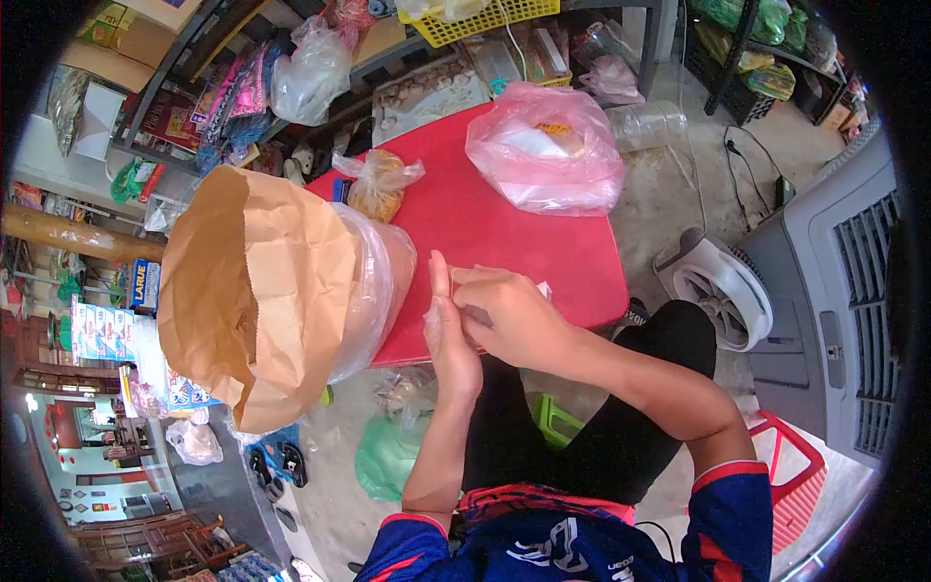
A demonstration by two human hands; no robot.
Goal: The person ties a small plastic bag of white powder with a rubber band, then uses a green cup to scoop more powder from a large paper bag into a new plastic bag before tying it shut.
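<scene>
My left hand [452,351] and my right hand [509,312] meet over the near edge of a red table [441,209]. The left points upward with its fingers pressed together. Against its palm lies the right, its fingers curled. A small pale, see-through bit shows at the left fingers; what the hands hold between them is hidden. Just left of them stands a large open brown paper bag [301,281] with a clear plastic bag [373,291] along its side. Behind it on the table sits a knotted clear bag of yellowish-brown food [378,189].
A pink plastic bag [543,175] with things inside rests at the table's far right. Crowded shelves and a yellow basket [475,21] line the back. On the right stand a grey appliance [824,301] and a red stool [790,475]. A green bag [388,461] lies below.
</scene>
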